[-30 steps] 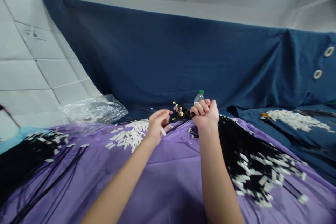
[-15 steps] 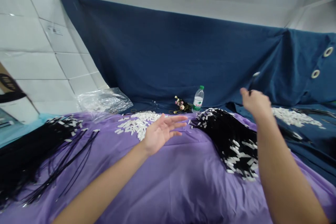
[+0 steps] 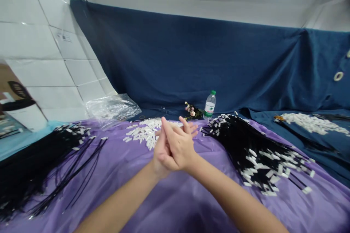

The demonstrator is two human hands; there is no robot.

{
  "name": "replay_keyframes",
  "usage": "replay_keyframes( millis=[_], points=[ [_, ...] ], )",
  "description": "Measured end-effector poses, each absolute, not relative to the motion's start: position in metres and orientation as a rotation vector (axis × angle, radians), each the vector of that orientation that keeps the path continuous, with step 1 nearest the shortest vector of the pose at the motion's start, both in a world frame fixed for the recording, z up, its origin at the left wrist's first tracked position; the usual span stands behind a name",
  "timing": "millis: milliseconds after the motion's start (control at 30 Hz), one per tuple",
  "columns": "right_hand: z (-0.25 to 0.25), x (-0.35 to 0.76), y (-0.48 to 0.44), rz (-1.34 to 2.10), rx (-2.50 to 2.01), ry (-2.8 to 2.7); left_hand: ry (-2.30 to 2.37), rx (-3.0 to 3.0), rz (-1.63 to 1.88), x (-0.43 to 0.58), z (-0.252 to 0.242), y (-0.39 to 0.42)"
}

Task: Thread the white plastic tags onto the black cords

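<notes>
My left hand (image 3: 160, 155) and my right hand (image 3: 180, 145) meet in front of me, the palms pressed against each other and crossing. The fingers of both are stretched out, and nothing shows in either one. What lies between the palms is hidden. Just behind them a pile of small white plastic pieces (image 3: 146, 133) is spread on the purple cloth (image 3: 153, 204). To the right of my hands lies a thick bundle of black cords (image 3: 237, 134) with white tips at both ends.
Another bundle of black cords (image 3: 30, 156) lies at the left. A water bottle (image 3: 210, 106), small flowers (image 3: 190, 110) and a clear plastic bag (image 3: 113, 107) are at the back. More white pieces (image 3: 314, 123) lie on blue cloth at the right. A blue curtain (image 3: 191, 54) hangs behind.
My right hand has come from the far right, where it held a dark cord-like thing with a white tip, to press against my left hand. That thing is no longer seen in it.
</notes>
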State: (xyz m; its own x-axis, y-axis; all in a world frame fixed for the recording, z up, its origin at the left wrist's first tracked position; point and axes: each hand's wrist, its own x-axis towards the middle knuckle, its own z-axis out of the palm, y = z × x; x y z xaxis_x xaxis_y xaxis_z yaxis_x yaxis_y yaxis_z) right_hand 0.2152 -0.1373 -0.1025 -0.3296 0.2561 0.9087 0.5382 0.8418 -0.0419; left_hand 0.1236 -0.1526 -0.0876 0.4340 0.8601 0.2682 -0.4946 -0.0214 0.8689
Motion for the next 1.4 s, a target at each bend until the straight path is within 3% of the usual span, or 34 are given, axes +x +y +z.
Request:
replay_keyframes(
  millis=[167, 267, 367, 633, 800, 1000, 1400],
  points=[
    [-0.108, 0.216, -0.103, -0.594, -0.416, -1.899, 0.314, 1.079, 1.094, 0.111, -0.081, -0.149],
    [-0.100, 0.211, -0.100, -0.555, -0.533, -1.870, 0.298, 1.181, 1.114, 0.108, -0.068, -0.142],
    [-0.093, 0.195, -0.108, -0.225, -0.606, -1.863, 0.322, 1.303, 1.319, 0.111, -0.053, -0.133],
    [-0.103, 0.190, -0.117, 0.736, -0.254, -1.898, 0.572, 1.570, 1.579, 0.099, -0.051, -0.116],
    [-0.096, 0.204, -0.108, 1.053, -0.074, -1.720, 0.691, 1.823, 1.540, 0.085, -0.050, -0.099],
    [-0.079, 0.222, -0.100, 0.955, -0.123, -1.793, 0.536, 2.011, 1.271, 0.071, -0.036, -0.086],
    [-0.091, 0.222, -0.085, 0.886, 0.018, -1.765, 0.457, 1.929, 1.251, 0.076, -0.036, -0.089]
  ],
)
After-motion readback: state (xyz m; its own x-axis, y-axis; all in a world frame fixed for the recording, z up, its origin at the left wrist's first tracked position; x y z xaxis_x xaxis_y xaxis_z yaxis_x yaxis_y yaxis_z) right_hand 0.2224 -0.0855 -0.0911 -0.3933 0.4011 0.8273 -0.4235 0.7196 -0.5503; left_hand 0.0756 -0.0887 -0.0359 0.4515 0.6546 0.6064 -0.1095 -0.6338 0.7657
